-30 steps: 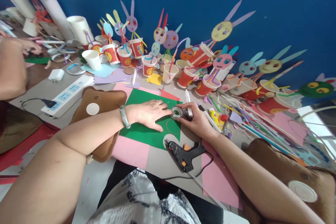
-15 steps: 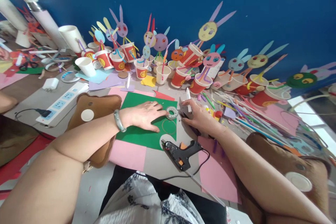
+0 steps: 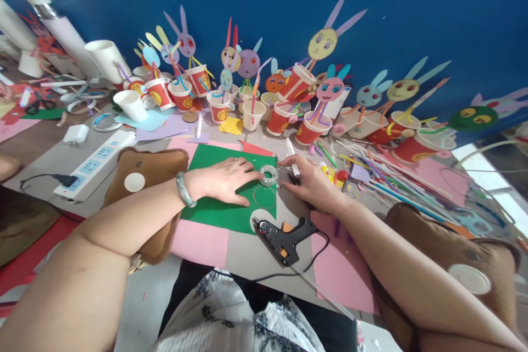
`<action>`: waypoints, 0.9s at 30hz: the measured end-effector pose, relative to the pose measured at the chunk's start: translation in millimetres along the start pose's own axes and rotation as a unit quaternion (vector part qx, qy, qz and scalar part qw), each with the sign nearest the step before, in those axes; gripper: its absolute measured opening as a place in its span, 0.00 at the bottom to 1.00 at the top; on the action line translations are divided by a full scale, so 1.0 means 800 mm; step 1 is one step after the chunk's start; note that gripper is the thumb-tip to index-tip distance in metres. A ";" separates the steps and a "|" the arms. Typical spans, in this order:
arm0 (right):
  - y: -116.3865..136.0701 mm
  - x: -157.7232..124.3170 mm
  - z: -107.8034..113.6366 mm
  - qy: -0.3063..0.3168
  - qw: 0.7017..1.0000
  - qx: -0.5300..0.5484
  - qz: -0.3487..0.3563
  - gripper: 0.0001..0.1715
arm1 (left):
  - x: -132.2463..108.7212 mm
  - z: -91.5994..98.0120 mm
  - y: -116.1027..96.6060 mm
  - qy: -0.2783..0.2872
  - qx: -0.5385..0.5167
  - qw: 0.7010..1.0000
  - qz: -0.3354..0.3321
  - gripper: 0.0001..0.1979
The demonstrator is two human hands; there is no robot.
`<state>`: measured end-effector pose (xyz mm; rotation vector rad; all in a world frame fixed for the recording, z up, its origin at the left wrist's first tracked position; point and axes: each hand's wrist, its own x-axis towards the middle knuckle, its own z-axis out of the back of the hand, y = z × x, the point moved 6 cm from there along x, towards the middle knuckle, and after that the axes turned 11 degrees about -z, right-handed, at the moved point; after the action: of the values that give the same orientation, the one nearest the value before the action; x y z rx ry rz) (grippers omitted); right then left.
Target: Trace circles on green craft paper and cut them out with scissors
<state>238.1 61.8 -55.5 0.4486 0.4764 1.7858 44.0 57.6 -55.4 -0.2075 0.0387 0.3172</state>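
Observation:
My left hand (image 3: 223, 180) lies flat with its fingers spread on a sheet of green paper (image 3: 214, 217). Its index fingertip touches a clear, ring-shaped piece (image 3: 269, 175) near the paper's right edge. Just below that ring, a thin circle outline (image 3: 264, 196) shows on the green. My right hand (image 3: 309, 179) is right of the ring, closed on a slim white pen (image 3: 292, 155) that sticks up between its fingers. Thumb and index finger point toward the ring without touching it. Something dark lies under this hand, partly hidden.
A black glue gun (image 3: 284, 239) with its cord lies in front, its nozzle over a white disc. Paper cups (image 3: 311, 127) with rabbit-faced figures line the wall. Straws (image 3: 406, 181) are heaped at right. A power strip (image 3: 94, 165) and brown cushions (image 3: 142, 176) flank the arms.
The white pen has tilted further left in my right hand, which has shifted slightly toward the ring. My left hand stays on the green paper. The whole view has moved a little.

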 end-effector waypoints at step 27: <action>0.005 0.002 -0.013 0.004 0.999 0.054 -0.004 0.14 | 0.000 -0.005 0.006 -0.004 -0.018 1.000 0.002 0.41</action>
<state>229.5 61.3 -62.1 0.5140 0.5821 1.7611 42.7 61.0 -60.2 -0.2421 0.0261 0.3235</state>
